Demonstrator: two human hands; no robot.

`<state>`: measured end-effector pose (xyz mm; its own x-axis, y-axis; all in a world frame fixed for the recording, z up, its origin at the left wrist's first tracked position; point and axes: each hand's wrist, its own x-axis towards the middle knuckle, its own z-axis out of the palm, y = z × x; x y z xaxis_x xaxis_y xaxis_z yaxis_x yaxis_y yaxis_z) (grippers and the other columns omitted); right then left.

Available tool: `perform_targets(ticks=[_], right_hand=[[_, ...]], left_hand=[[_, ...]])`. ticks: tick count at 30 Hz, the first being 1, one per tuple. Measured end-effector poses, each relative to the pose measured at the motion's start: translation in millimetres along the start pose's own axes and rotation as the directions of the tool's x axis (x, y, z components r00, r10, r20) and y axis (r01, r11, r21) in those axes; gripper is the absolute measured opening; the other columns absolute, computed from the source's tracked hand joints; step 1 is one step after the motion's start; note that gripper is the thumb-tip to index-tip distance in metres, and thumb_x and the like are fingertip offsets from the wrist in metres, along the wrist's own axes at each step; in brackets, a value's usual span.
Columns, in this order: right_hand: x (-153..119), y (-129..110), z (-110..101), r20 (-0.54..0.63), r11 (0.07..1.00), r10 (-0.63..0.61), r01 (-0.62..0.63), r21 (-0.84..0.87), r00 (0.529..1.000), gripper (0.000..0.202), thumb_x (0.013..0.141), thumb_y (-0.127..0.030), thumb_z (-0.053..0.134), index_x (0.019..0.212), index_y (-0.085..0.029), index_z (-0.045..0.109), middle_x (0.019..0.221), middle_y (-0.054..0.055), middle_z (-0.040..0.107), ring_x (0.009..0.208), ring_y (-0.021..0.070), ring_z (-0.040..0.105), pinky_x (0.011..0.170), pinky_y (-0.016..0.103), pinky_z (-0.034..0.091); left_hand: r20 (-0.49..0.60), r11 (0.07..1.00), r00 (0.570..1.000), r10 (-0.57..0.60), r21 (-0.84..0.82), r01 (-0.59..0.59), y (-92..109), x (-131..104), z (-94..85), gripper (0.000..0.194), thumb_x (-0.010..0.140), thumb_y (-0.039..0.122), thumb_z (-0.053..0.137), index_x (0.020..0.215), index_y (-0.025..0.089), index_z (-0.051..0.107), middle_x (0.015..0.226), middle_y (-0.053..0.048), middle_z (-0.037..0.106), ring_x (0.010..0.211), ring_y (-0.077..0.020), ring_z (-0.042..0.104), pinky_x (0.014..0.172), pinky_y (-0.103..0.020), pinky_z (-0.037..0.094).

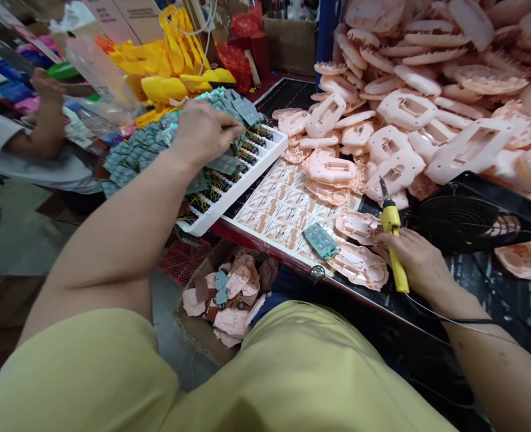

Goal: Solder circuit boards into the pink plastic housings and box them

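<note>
Soldering iron in right hand

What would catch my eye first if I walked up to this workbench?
Probably the huge heap of pink plastic shells filling the right side of the bench. Next, the yellow soldering iron in the right hand, and the left hand reaching into a white tray of green circuit boards.

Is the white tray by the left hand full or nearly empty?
Full: the white plastic tray is packed with green circuit boards and their wires, piled above its rim, and the left hand reaches into them.
</note>
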<state>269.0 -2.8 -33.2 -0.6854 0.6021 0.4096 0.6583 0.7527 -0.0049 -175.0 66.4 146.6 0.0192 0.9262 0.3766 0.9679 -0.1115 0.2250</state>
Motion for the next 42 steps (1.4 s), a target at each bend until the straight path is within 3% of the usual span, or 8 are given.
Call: perform_targets(ticks=[5,11,13,19,23,30,36,42], right_hand=[[-3,-10,-10,-0.021,0.998,0.035,-0.036,-0.054,0.999,0.021,0.095,-0.025,0.05,0.113,-0.021,0.061,0.109,0.007,0.072,0.112,0.0222,0.063,0.074,0.026,0.054],[-12,-28,-25,-0.045,0.984,0.128,-0.133,-0.121,0.991,0.018,0.094,-0.031,0.056,0.106,-0.022,0.064,0.102,0.007,0.073,0.103,0.021,0.067,0.068,0.025,0.052],[-18,-37,-32,-0.052,0.981,0.166,-0.17,-0.089,0.985,0.017,0.093,-0.03,0.058,0.105,-0.021,0.064,0.101,0.007,0.073,0.1,0.0204,0.068,0.071,0.025,0.052],[-35,-56,-44,-0.198,0.962,0.273,-0.264,0.072,0.941,0.026,0.086,-0.03,0.068,0.108,-0.019,0.061,0.094,0.007,0.073,0.082,0.0177,0.07,0.071,0.027,0.054],[-46,-58,-50,-0.332,0.96,0.271,-0.279,0.023,0.903,0.021,0.084,-0.019,0.069,0.104,-0.022,0.062,0.088,0.003,0.073,0.077,0.0142,0.069,0.072,0.025,0.054],[-74,-60,-55,-0.385,0.956,0.291,-0.277,0.094,0.876,0.021,0.082,-0.011,0.069,0.098,-0.023,0.066,0.076,-0.002,0.071,0.065,0.0086,0.066,0.066,0.02,0.052],[-82,-72,-77,-0.366,0.951,0.294,-0.234,0.2,0.883,0.023,0.088,-0.03,0.067,0.11,-0.023,0.065,0.066,-0.004,0.069,0.055,0.0088,0.064,0.059,0.02,0.052],[-103,-86,-99,-0.373,0.916,0.399,-0.383,0.121,0.838,0.071,0.085,-0.05,0.065,0.143,-0.016,0.043,0.088,0.008,0.074,0.073,0.0209,0.071,0.065,0.031,0.058]], left_hand=[[-0.079,0.938,0.996,0.049,-0.338,-0.073,39,-5,-6.3,0.023,0.081,0.039,0.066,0.083,0.018,0.075,0.068,0.003,0.067,0.059,-0.0108,0.05,0.065,-0.031,0.045],[0.185,0.7,0.954,0.236,-0.713,-0.035,89,0,51.0,0.032,0.077,0.05,0.072,0.082,0.019,0.073,0.065,0.001,0.066,0.062,-0.0125,0.057,0.065,-0.029,0.048],[0.33,0.701,0.874,0.357,-0.713,-0.017,112,-1,71.8,0.032,0.079,0.047,0.069,0.083,0.016,0.073,0.064,-0.001,0.064,0.062,-0.0131,0.059,0.063,-0.028,0.047],[0.609,0.75,0.45,0.653,-0.602,-0.274,189,-8,116.6,0.019,0.079,0.033,0.068,0.089,0.017,0.072,0.067,-0.001,0.066,0.062,-0.013,0.06,0.06,-0.025,0.042],[0.627,0.713,0.371,0.685,-0.474,-0.517,223,-21,137.7,0.008,0.076,0.024,0.067,0.079,0.018,0.072,0.071,-0.001,0.069,0.066,-0.0137,0.061,0.062,-0.024,0.039],[0.673,0.731,0.327,0.664,-0.492,-0.472,218,-34,147.3,0.015,0.079,0.017,0.06,0.083,0.018,0.074,0.078,0.0,0.073,0.069,-0.012,0.063,0.063,-0.02,0.039],[0.643,0.793,0.466,0.607,-0.449,-0.412,221,-49,146.2,0.017,0.078,0.018,0.062,0.089,0.018,0.075,0.082,-0.001,0.074,0.071,-0.0138,0.065,0.067,-0.022,0.042],[0.629,0.764,0.474,0.616,-0.333,-0.552,230,-61,148.8,0.016,0.08,0.022,0.063,0.088,0.019,0.076,0.081,-0.004,0.074,0.078,-0.0178,0.066,0.073,-0.026,0.043]])
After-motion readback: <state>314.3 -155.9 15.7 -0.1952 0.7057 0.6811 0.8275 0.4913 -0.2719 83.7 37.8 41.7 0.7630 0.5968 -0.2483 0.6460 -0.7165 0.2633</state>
